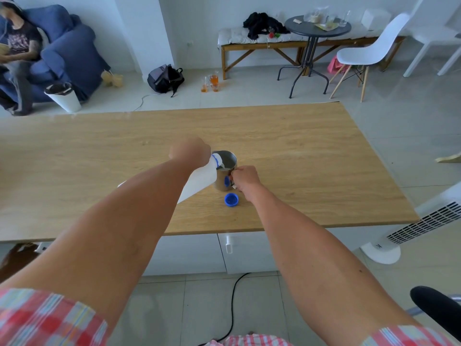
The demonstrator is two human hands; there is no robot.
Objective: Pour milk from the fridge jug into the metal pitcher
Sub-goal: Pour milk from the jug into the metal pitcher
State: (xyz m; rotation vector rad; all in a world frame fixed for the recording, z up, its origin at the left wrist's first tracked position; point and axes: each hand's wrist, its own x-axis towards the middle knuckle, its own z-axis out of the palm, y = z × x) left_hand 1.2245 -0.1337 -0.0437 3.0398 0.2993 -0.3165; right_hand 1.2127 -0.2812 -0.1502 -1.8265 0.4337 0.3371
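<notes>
A white plastic milk jug (199,181) with a blue neck ring is tipped to the right, its mouth over the rim of the metal pitcher (225,171). Milk runs from the mouth into the pitcher, where white liquid shows at the bottom. My left hand (190,152) grips the jug near its top. My right hand (245,179) holds the pitcher's handle on its right side. The pitcher stands upright on the wooden table (311,151). The jug's blue cap (231,200) lies on the table just in front of the pitcher.
Beyond the table's far edge are a white bin (65,96), a backpack (166,78), a round dark side table (318,28) and a white chair (371,52). A person sits in a blue armchair (67,53) at far left. A white fan (409,221) stands at the right.
</notes>
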